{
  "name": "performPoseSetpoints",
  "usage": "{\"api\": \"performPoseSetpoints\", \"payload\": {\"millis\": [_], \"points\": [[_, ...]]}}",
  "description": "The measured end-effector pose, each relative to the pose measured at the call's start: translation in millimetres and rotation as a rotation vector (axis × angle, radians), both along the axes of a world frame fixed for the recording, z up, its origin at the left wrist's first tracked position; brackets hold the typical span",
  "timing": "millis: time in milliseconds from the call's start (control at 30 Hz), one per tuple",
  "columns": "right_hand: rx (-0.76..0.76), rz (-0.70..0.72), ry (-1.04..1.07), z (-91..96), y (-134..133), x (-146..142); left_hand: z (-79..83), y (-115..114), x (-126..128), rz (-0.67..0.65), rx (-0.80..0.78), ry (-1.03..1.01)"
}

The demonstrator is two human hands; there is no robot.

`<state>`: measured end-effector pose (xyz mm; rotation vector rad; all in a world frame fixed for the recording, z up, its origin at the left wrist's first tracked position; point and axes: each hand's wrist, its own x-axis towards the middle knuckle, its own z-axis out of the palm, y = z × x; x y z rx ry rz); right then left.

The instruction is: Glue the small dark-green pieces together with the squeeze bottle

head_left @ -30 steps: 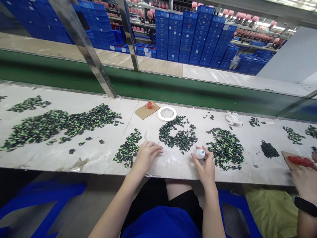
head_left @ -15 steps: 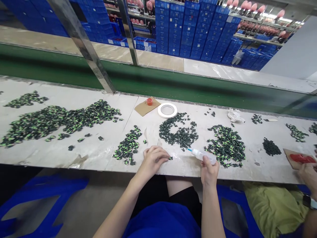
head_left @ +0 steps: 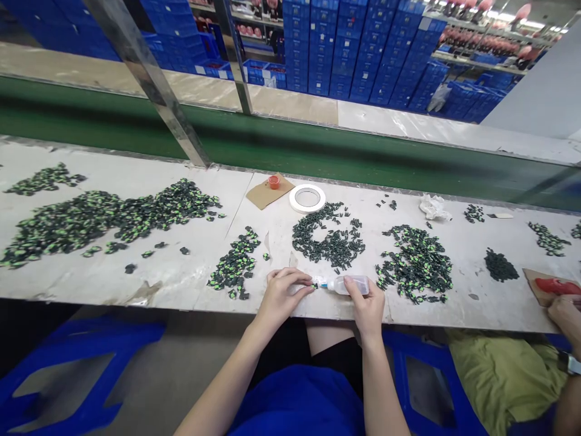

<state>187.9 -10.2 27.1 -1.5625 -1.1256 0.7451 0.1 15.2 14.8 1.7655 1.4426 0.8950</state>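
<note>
Between thumb and forefinger, my left hand (head_left: 285, 295) pinches a small black-and-green part (head_left: 315, 286) just above the table's front edge. My right hand (head_left: 367, 303) grips a clear squeeze bottle (head_left: 353, 284) lying nearly level. Its thin blue tip (head_left: 323, 285) points left and is at the small part; whether they touch I cannot tell. Beyond my hands lies a ring-shaped heap of small dark pieces (head_left: 338, 247). Piles of black-and-green parts sit left (head_left: 236, 261) and right (head_left: 416, 263) of it.
A roll of white tape (head_left: 295, 200) and cardboard (head_left: 261, 197) with a red cup (head_left: 273, 181) lie at the back. A large pile (head_left: 77, 224) spreads leftward. Crumpled tissue (head_left: 434, 208) lies back right. At far right, a co-worker's hand (head_left: 565, 315) touches a red object (head_left: 556, 286).
My right hand has brought the bottle left and its tip is now at the part in my left hand. The left hand has stayed nearly in place, still pinching.
</note>
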Motion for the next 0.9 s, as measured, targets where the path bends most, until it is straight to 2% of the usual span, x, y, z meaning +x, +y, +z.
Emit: {"api": "performPoseSetpoints", "payload": {"millis": [267,533,900], "points": [[-0.026,0.023,0.052,-0.7,0.9,-1.7,0.6,-0.7,0.2,0.009,-0.012,-0.023],[-0.007,-0.056,0.069,4.8,1.7,-5.4,3.1,-1.1,0.2,0.014,0.005,-0.024],[-0.028,-0.029,0.112,2.1,2.4,-5.4,3.1,-1.0,0.6,0.021,-0.007,-0.03]]}}
